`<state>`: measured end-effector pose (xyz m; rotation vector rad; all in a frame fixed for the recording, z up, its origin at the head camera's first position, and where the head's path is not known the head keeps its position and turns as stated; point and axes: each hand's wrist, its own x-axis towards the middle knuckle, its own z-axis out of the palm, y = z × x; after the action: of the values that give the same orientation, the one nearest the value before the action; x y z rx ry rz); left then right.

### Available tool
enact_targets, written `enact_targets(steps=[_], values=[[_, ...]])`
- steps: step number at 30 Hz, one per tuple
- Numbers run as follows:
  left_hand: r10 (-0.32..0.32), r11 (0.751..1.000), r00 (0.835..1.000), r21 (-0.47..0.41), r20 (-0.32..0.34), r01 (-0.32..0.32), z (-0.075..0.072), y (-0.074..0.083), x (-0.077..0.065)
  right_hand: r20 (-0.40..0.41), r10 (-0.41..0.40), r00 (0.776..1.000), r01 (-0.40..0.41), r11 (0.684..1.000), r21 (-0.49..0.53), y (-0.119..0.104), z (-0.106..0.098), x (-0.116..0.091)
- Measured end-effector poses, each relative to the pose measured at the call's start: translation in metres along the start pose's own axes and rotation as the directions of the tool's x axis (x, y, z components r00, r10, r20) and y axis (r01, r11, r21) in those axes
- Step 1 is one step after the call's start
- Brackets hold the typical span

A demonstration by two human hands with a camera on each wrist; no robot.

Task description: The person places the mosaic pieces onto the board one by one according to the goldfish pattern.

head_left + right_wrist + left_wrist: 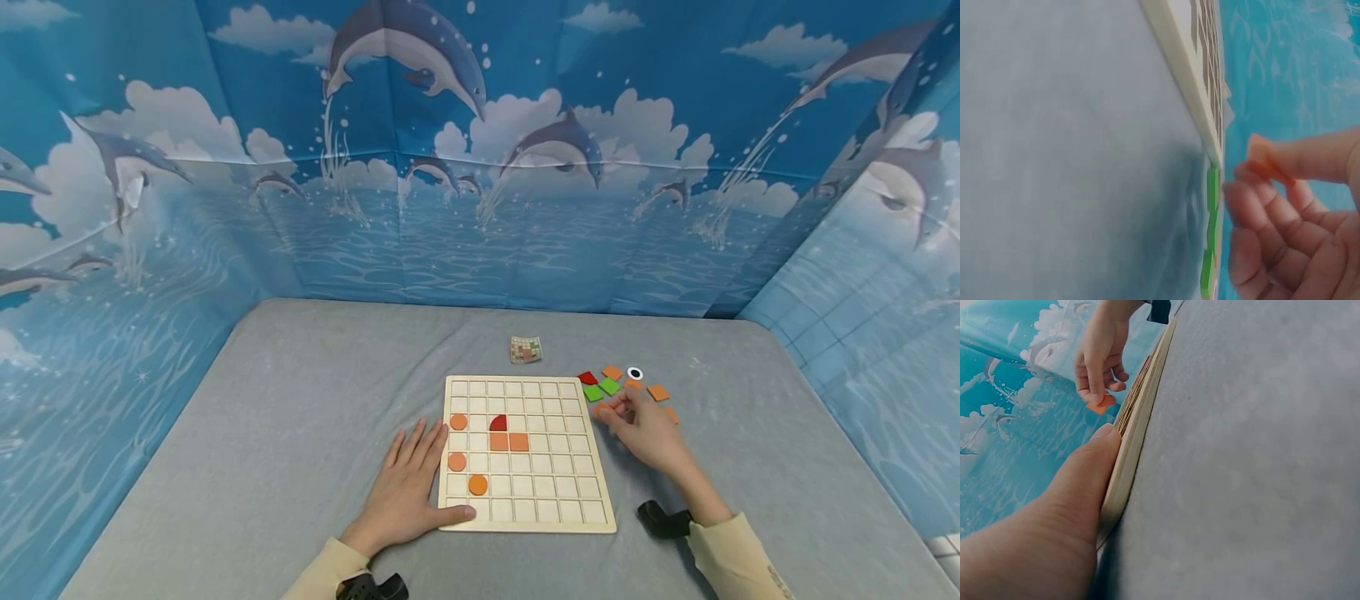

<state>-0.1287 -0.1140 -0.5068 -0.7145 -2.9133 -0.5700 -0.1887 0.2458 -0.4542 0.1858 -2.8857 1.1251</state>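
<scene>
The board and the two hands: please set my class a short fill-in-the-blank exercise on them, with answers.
The board carries ____ orange discs.
The two orange pieces side by side on it are shaped like ____.
On the left hand, the ____ lies over the board's near left corner.
The right hand pinches a piece coloured ____.
Missing words: three; squares; thumb; orange.

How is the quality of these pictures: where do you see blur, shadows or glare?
Head view: fairly sharp and evenly lit, no strong glare, though the patterned card is too small to read; left wrist view: the grey cloth looks dim and soft; right wrist view: hazy, with a soft dark shadow near the corner of the board, and the orange piece slightly blurred.
</scene>
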Motion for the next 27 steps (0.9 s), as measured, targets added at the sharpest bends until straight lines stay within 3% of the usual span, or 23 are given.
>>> enact_targets(steps=[5, 13, 27], values=[[-0.004, 1.0, 1.0, 0.002, 0.01, 0.004, -0.001, 0.001, 0.0, -0.013, -0.093, 0.996, 0.093, 0.995, 0.046, -0.006, 0.008, -0.001], [-0.001, 1.0, 1.0, -0.001, 0.01, 0.001, -0.001, 0.001, 0.0, 0.06, -0.13, 0.99, 0.121, 0.984, 0.129, -0.019, 0.028, -0.001], [0.003, 1.0, 1.0, -0.003, 0.004, -0.003, -0.002, 0.001, 0.0, 0.182, -0.206, 0.961, 0.197, 0.978, 0.069, -0.039, 0.033, 0.0]])
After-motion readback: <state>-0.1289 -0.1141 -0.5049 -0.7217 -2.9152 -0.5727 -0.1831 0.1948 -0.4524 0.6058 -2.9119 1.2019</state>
